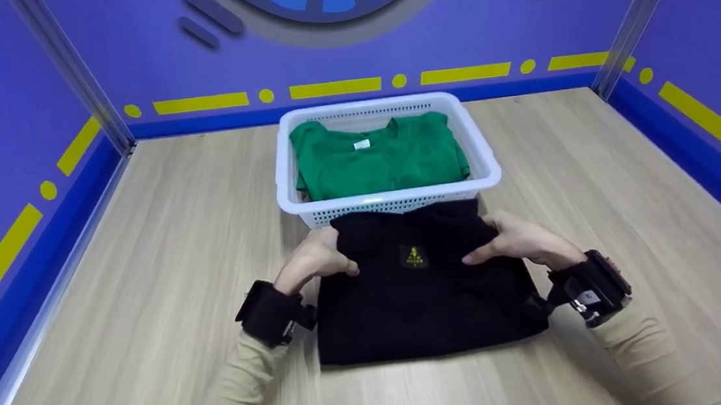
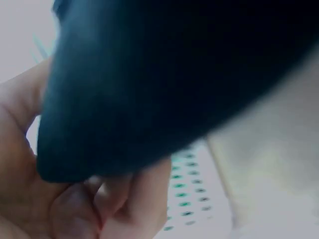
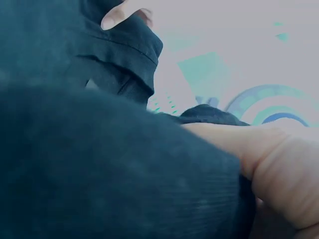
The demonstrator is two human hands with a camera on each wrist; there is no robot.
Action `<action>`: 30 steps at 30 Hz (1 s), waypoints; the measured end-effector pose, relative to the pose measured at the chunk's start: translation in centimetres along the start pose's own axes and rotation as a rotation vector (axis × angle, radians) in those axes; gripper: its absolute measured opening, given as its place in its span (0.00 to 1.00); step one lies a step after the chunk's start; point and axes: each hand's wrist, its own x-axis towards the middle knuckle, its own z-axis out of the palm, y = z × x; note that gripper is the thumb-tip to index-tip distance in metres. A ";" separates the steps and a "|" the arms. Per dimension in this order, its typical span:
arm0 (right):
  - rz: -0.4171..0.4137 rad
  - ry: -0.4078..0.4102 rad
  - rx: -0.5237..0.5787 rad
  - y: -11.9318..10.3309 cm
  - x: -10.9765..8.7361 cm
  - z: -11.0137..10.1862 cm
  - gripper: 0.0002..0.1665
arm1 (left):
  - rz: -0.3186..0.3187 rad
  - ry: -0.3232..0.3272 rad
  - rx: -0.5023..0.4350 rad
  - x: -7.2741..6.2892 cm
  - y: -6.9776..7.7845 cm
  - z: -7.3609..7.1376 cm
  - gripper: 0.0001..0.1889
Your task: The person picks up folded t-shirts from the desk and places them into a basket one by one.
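Note:
A folded black shirt with a small yellow print near its upper middle is held between both hands in the head view. My left hand grips its left side, thumb on top and fingers underneath. On the right side my right hand grips it the same way, thumb lying over the cloth. The left wrist view shows curled fingers under the dark cloth. In the right wrist view, the shirt hides most of the right fingers. The shirt's far edge overlaps the front of a white basket.
Inside the basket lies a folded green shirt with a white neck label. The basket stands on a wood-grain table near the back panel. Blue side panels with yellow marks border the table left and right.

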 end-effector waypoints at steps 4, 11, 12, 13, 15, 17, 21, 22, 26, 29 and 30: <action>-0.063 -0.006 -0.011 -1.2 -1.5 -0.7 0.22 | 0.048 -0.036 -0.048 -1.5 1.1 -1.2 0.35; -0.110 0.016 0.019 -2.6 -3.4 -2.4 0.13 | 0.178 -0.032 -0.065 -3.7 2.1 -2.7 0.30; -0.127 0.024 0.035 -2.6 -3.6 -2.6 0.12 | 0.199 -0.018 -0.081 -4.0 2.0 -2.9 0.29; -0.130 0.042 0.049 -2.7 -3.8 -2.8 0.12 | 0.225 -0.001 -0.108 -4.2 2.0 -3.0 0.28; -0.135 0.089 0.075 -2.9 -4.1 -3.1 0.10 | 0.264 0.040 -0.175 -4.5 1.8 -3.3 0.28; -0.144 0.154 0.076 -3.2 -4.4 -3.3 0.09 | 0.297 0.084 -0.269 -4.6 1.6 -3.5 0.28; -0.182 0.256 0.095 -3.3 -4.8 -3.5 0.09 | 0.309 0.148 -0.449 -4.5 1.4 -3.7 0.29; -0.200 0.273 0.109 -3.4 -4.9 -3.6 0.09 | 0.303 0.157 -0.489 -4.5 1.4 -3.7 0.31; -0.262 0.323 0.207 -3.5 -5.1 -3.6 0.12 | 0.285 0.187 -0.622 -4.4 1.4 -3.9 0.44; -0.306 0.357 0.296 -3.6 -5.0 -3.5 0.14 | 0.298 0.209 -0.716 -4.2 1.4 -3.9 0.47; -0.324 0.369 0.323 -3.6 -5.0 -3.4 0.14 | 0.305 0.220 -0.743 -4.2 1.3 -3.8 0.47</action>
